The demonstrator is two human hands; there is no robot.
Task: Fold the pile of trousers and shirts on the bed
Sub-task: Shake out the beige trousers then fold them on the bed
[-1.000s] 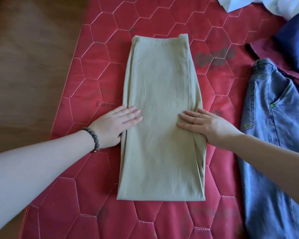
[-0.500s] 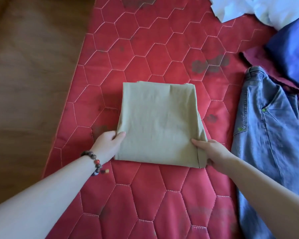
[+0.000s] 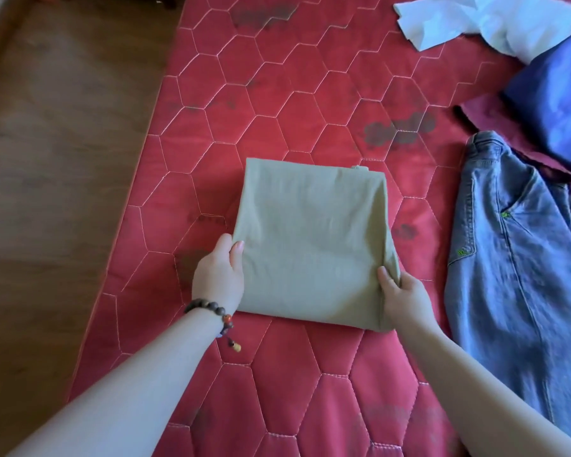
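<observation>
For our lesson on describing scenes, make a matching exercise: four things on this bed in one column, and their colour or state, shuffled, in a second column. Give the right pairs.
Things:
1. khaki trousers
2. jeans
3. white garment
4. bracelet

States:
A. crumpled at the far right of the mattress
B. on the left hand's wrist
C. folded, gripped by both hands, the right hand too
D. blue, lying unfolded

Pairs: 1-C, 2-D, 3-A, 4-B

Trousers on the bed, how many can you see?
2: folded khaki trousers gripped by both hands at mattress centre, and blue jeans lying unfolded to their right. Others may hide in the crumpled pile beyond.
</observation>
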